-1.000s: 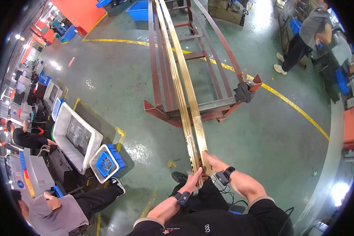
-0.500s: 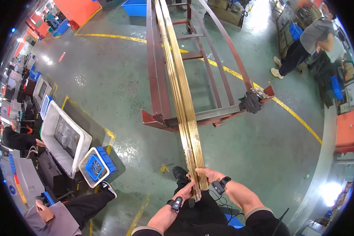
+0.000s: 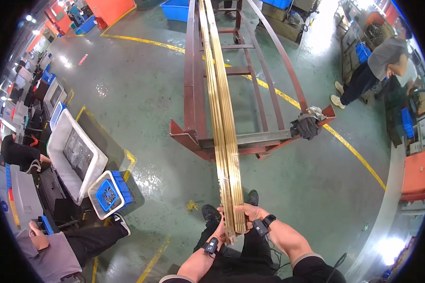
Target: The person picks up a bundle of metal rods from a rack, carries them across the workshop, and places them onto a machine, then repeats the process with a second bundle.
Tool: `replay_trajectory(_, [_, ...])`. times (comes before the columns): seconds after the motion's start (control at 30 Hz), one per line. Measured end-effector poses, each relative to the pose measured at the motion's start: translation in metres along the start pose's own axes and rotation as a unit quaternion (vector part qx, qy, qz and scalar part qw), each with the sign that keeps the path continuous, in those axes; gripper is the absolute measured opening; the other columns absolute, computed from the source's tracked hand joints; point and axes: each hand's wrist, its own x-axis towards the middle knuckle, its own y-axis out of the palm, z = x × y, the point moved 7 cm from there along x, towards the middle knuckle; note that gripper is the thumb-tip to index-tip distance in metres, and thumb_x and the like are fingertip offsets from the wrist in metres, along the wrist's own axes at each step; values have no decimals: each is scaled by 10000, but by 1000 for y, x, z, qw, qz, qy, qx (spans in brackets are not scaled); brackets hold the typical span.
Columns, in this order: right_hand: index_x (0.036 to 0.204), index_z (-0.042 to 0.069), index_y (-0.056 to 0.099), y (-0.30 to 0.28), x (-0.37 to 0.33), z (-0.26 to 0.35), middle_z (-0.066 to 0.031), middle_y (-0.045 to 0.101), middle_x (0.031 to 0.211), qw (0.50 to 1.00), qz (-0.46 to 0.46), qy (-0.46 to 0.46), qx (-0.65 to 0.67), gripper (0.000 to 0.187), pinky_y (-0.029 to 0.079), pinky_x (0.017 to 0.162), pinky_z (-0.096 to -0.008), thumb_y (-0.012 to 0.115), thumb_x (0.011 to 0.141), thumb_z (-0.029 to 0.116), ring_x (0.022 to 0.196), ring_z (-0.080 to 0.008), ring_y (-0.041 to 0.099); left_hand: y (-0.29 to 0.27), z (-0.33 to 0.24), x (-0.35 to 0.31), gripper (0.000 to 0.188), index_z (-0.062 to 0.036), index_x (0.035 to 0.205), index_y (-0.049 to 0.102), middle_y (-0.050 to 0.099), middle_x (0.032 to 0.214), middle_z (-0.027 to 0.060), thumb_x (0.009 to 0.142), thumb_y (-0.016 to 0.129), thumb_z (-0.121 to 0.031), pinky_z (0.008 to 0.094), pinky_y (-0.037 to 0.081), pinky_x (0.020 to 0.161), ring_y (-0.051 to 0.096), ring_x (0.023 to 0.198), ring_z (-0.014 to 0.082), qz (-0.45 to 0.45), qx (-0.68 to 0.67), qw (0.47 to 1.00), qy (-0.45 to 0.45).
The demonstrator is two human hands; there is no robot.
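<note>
Two long bundles of brass-coloured metal rods (image 3: 220, 125) lie side by side over the end crossbar of a red-brown metal rack (image 3: 192, 101) and reach toward me. My left hand (image 3: 219, 231) closes round the near end of the left bundle from its outer side. On the other side, my right hand (image 3: 252, 215) grips the right bundle, thumb on top and fingers curling underneath. Both hands are close together near the rod ends, just above my legs. The far rod ends run out of the picture at the top.
Dark cloth (image 3: 307, 127) hangs on the rack's right corner. To the left stand a white tub (image 3: 75, 158) and a blue-and-white bin (image 3: 123, 193) with small metal parts. A seated person (image 3: 52, 254) is at lower left; another person (image 3: 380, 59) stands at far right.
The view has shifted a little, and my right shoe now shows beside the rods. My right fingers wrap further under the bundle. Both hands keep hold of the rods.
</note>
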Motion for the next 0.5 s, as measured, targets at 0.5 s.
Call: replay_trajectory(0.5, [1409,43,494,12,-14,-4,-105,603,1337,976,-59,-80,-194,618,506,987,-381,667,870,290,1130,-219,630,-1,31,-24,1070,-26,1320,537,635,1144,161,774,277,-908,461,549,948,663,1013,334,-24,39,998,49])
